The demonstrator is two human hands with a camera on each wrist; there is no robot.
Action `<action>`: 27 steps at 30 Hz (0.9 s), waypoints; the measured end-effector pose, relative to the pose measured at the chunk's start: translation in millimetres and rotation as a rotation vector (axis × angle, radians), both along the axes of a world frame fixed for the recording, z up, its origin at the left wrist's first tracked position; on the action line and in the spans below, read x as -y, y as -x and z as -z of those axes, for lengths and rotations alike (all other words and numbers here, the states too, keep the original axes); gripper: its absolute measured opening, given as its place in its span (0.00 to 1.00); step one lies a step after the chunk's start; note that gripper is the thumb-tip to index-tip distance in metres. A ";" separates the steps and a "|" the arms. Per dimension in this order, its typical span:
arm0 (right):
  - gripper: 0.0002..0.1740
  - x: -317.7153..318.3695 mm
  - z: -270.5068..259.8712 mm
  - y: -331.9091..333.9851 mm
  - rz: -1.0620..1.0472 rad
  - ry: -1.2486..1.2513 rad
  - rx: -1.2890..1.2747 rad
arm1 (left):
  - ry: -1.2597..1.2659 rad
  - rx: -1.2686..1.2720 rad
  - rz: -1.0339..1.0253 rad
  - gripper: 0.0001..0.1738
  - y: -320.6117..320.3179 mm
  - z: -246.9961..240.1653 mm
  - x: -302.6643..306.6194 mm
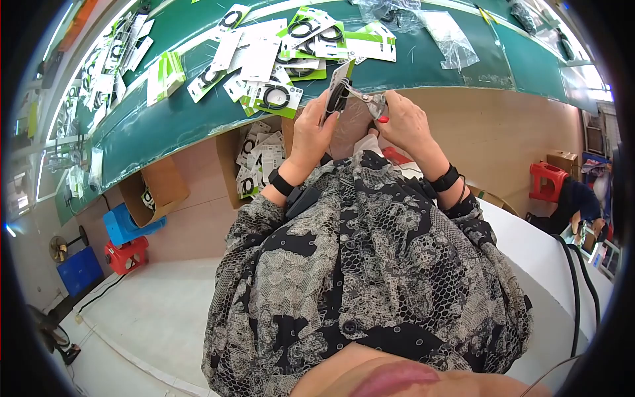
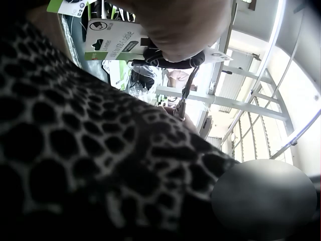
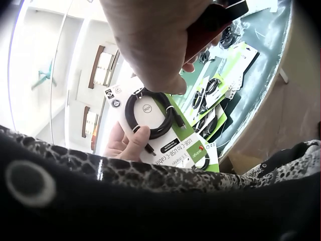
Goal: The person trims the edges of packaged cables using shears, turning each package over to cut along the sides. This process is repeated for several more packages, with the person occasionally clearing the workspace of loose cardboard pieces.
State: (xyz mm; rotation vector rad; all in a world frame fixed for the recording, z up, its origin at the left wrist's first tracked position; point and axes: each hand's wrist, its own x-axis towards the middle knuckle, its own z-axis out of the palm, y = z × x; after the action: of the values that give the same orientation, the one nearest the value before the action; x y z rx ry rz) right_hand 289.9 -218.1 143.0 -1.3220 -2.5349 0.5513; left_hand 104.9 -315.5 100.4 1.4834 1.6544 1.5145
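Note:
A white and green card with a coiled black cable (image 1: pixel 338 94) is upright between the two hands in the head view. My left hand (image 1: pixel 309 140) grips its edge, thumb on the front near the coil (image 3: pixel 151 119). My right hand (image 1: pixel 408 126) holds a metal cutting or gripping tool (image 1: pixel 374 104) with red on its handle, its tip at the cable. The left wrist view shows the left hand (image 2: pixel 183 25) over the card (image 2: pixel 113 41) and the tool (image 2: pixel 185 93) reaching the cable. In the right wrist view the right hand (image 3: pixel 153 42) hides the tool's tip.
Many carded cables (image 1: pixel 274 96) are heaped on the green table (image 1: pixel 192 126). Clear plastic bags (image 1: pixel 451 40) lie at its back right. Below the front edge stand cardboard boxes (image 1: pixel 228 165) with more cards. A red stool (image 1: pixel 548 181) and another person (image 1: pixel 570 202) are at the right.

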 end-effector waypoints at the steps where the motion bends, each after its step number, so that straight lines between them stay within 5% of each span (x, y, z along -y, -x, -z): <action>1: 0.18 0.3 0.1 0.1 0.003 0.020 -0.004 | 0.004 -0.097 -0.008 0.26 1.7 -3.4 0.6; 18: 0.17 -0.9 25.4 -6.0 -0.120 0.019 -0.020 | -0.021 -0.126 -0.003 0.27 10.4 -0.4 0.7; 21: 0.14 3.2 27.6 5.5 -0.066 0.457 -0.503 | -0.002 -0.127 -0.004 0.26 12.5 1.0 0.6; 27: 0.12 -7.5 26.9 41.2 0.085 0.203 -0.691 | 0.052 -0.071 0.070 0.27 3.6 -2.1 2.2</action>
State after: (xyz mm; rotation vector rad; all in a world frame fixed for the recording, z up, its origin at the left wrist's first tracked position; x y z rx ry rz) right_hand 248.7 -210.6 116.1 -1.0440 -1.8853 1.0543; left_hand 101.3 -317.7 102.4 1.5672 1.6517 1.3863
